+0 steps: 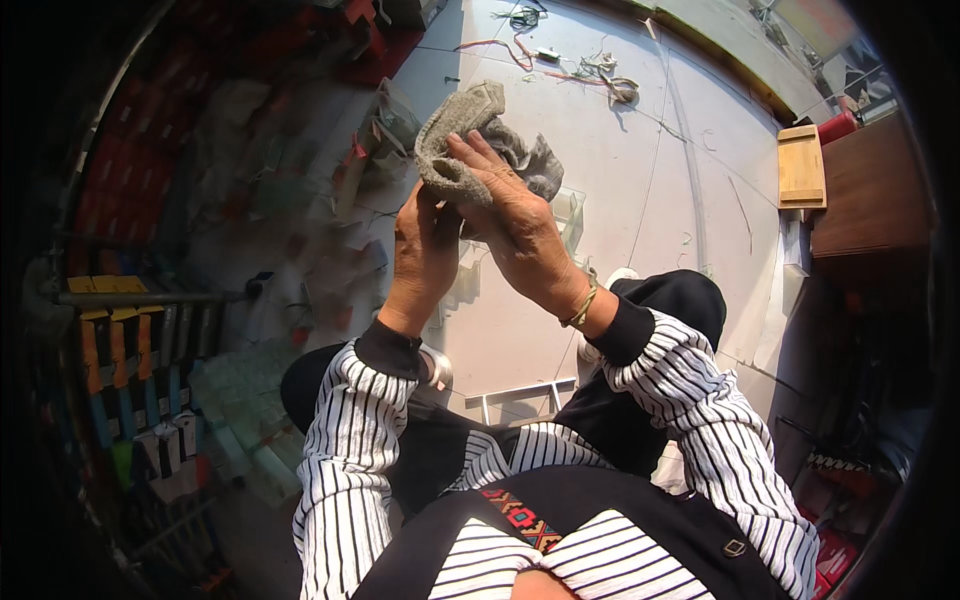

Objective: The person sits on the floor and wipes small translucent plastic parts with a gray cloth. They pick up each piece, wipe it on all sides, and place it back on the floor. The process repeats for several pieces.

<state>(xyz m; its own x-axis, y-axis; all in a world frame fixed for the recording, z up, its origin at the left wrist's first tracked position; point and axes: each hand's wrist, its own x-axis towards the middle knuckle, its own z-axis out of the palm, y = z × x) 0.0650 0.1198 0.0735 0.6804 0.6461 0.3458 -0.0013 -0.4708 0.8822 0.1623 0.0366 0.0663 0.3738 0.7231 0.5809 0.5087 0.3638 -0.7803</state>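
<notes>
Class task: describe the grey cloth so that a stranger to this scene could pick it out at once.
Start at the pale floor, then find the seated person's raised hands at the centre. The cloth is bunched between the left hand and right hand. It alone is soft, grey and crumpled; a clear plastic piece lies behind it.

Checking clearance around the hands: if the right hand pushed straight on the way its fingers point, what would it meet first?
The right hand points up-left, fingers already pressed on the crumpled grey cloth. Beyond that probably the clear plastic bag on the floor; depth is unclear.

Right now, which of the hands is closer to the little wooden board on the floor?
The right hand is closer. The wooden board lies far off to its right, while the left hand is on the other side, further away. Both hold the grey cloth.
</notes>
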